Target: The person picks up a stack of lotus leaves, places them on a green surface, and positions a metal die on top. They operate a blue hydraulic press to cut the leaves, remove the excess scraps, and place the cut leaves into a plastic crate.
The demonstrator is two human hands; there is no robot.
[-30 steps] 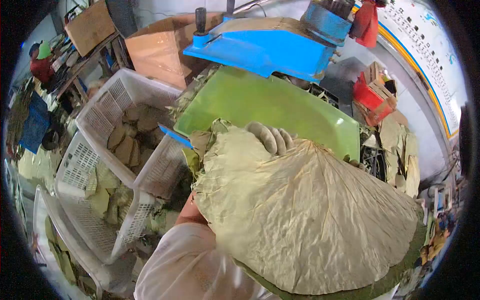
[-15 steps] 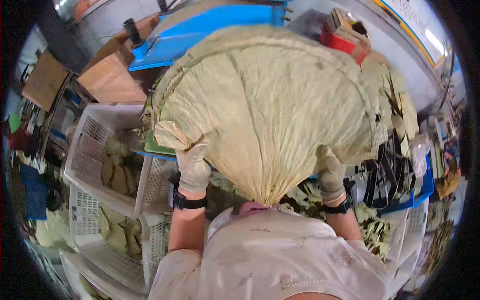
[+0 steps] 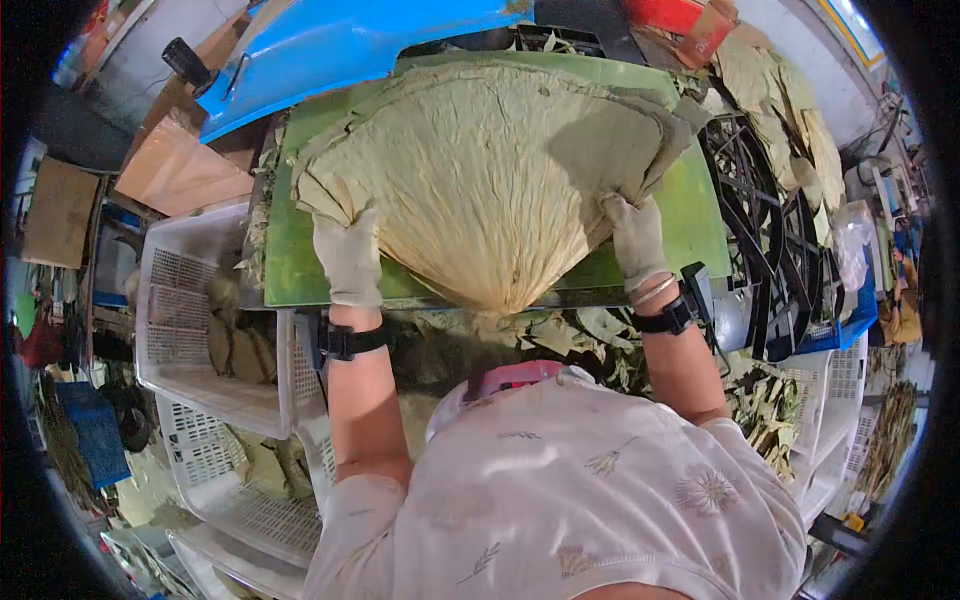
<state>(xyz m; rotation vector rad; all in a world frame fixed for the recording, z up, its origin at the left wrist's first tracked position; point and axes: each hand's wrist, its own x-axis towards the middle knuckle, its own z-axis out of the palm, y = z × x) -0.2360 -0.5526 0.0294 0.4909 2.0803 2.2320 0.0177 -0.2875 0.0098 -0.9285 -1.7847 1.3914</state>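
Observation:
A large dried lotus leaf (image 3: pixel 480 170), pale green-tan and fan-shaped, spreads over a green board (image 3: pixel 700 215). Its pleats gather to a narrow point at the near edge of the board. My left hand (image 3: pixel 348 245), in a whitish glove, grips the leaf's left corner, where the edge is folded. On the opposite side my gloved right hand (image 3: pixel 637 232) holds the right corner, fingers closed on the margin. The fingertips are partly hidden by the leaf. Both wrists wear black straps.
White plastic baskets (image 3: pixel 180 375) with leaf pieces stand at left. A blue panel (image 3: pixel 350 50) rises behind the board. Black frame parts (image 3: pixel 770 240) and more dried leaves (image 3: pixel 775 100) lie at right. Leaf scraps (image 3: pixel 590 335) lie below the board's near edge.
The leaf has come down from a raised position onto the green board, which now shows around it. Both hands have moved forward with it, still holding its corners.

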